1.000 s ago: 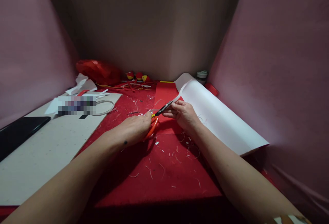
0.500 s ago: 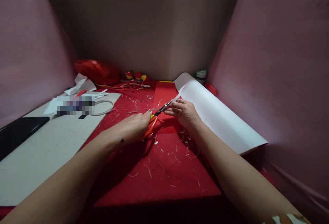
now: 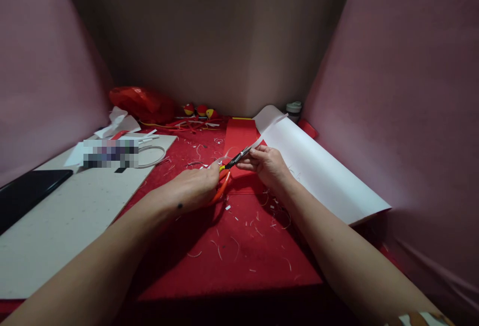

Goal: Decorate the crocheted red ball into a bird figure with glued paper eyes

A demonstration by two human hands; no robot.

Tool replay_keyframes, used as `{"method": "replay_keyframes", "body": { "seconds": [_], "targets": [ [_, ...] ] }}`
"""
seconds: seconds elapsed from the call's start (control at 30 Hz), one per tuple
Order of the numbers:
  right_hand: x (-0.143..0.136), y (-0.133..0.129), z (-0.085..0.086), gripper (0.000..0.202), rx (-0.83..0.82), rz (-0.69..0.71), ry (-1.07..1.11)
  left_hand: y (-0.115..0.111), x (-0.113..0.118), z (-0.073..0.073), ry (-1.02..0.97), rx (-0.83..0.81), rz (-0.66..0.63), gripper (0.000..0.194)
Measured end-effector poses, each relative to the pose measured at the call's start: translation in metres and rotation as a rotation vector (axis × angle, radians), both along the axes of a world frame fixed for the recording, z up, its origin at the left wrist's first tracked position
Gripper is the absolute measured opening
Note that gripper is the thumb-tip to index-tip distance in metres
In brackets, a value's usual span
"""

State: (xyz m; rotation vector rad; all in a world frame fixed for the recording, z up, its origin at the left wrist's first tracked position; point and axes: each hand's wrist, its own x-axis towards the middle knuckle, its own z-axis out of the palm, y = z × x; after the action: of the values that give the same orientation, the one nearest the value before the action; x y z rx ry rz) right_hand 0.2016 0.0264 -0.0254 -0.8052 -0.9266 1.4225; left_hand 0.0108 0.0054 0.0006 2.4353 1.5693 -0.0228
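My left hand [image 3: 198, 184] is closed around a pair of scissors [image 3: 223, 186] with orange and yellow handles and dark blades. The blades point up and to the right, almost closed, at a thin white strip [image 3: 256, 143]. My right hand [image 3: 267, 161] pinches this strip beside the blade tips. One end of the strip reaches up over a large white sheet [image 3: 318, 166], and a narrow curl hangs near the scissors. Under both hands lies a red ribbed sheet [image 3: 240, 134].
White offcuts litter the red cloth [image 3: 232, 261]. At left, a pale board [image 3: 86, 221] carries a black flat object [image 3: 33, 191] and a wire ring [image 3: 151, 156]. A red plastic bag [image 3: 142, 104], small red-yellow figures [image 3: 202, 111] and a lidded bottle [image 3: 294, 110] stand along the back.
The white strip's far end has swung up and right, now lying straighter over the white sheet. The scissor blades look a little more closed. Both hands stay nearly in place.
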Motion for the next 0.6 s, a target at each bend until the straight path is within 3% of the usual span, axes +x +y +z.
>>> {"method": "replay_keyframes", "body": {
  "seconds": [0.6],
  "targets": [
    [0.0, 0.0, 0.001, 0.011, -0.003, -0.008, -0.008, -0.004, 0.008, 0.012, 0.077, -0.012, 0.002, 0.034]
  ]
}}
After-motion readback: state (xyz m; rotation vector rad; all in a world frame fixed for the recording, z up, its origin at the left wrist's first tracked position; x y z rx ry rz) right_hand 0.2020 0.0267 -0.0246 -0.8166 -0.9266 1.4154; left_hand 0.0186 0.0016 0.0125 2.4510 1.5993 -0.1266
